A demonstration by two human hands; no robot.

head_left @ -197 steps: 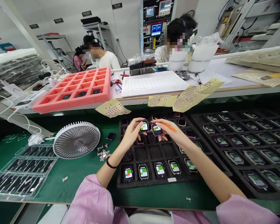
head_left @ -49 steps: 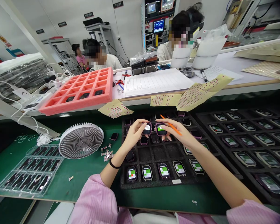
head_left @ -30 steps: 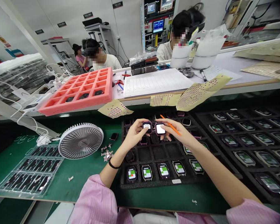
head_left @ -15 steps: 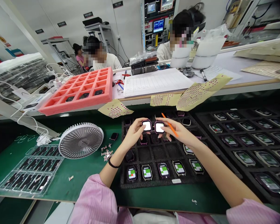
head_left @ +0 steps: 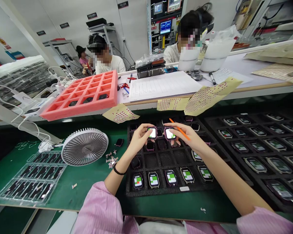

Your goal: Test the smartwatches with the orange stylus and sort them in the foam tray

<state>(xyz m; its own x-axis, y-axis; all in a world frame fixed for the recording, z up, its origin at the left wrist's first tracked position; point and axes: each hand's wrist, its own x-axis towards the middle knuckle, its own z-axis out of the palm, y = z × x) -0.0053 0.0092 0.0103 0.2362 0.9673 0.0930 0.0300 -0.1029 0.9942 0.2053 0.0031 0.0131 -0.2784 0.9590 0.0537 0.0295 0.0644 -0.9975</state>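
My left hand (head_left: 141, 136) holds a purple-rimmed watch (head_left: 152, 132) with a lit white screen, its thumb on the glass. In my right hand (head_left: 184, 135) is a second purple-rimmed watch (head_left: 170, 133), also lit, with a finger on its screen. An orange stick (head_left: 180, 129) lies between the fingers of my right hand. Both watches are held above a black foam tray (head_left: 158, 191), slightly apart from each other. Its front row holds several watches with green and white screens; darker ones sit in the rows behind, and some middle compartments have no watch.
Left of the tray stand a white fan (head_left: 85, 148) and small loose pieces (head_left: 111, 160), with clear plastic trays (head_left: 31, 177) further left. Another watch tray (head_left: 236, 162) is at the right. A shelf above bears a red foam tray (head_left: 81, 109) and papers. People sit beyond.
The two watches have moved apart, the left one slightly left and the right one slightly right, with more screen colour showing. The orange stick has shifted right with my right hand.
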